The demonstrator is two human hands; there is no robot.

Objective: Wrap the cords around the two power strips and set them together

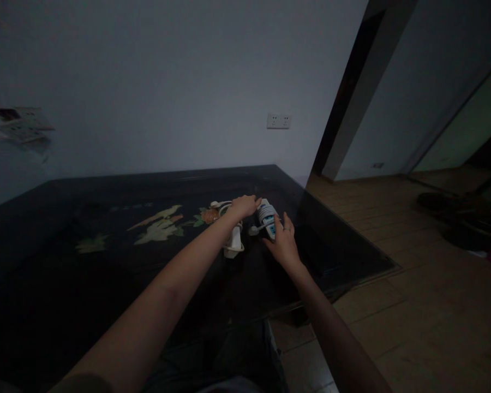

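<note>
A white power strip (264, 204) with blue socket faces lies on the dark table, its pale cord wound round the middle. My right hand (285, 244) grips its near end, thumb on the left side and fingers on the right. At the far left corner of the strip, my left hand (245, 206) has its fingers bent together, with the tips against it; their exact hold is partly hidden. The cord's white plug (253, 230) rests just left of the strip. Under my left forearm lies a second white device (234, 240) with a coiled cord, partly covered by the arm.
The black glossy table (311, 218) carries a pale flower and bird pattern (159, 232). Behind it, the wall holds a double socket (279, 121). A tiled floor (393, 305) runs along the right, with dark clutter (470, 218) farther off.
</note>
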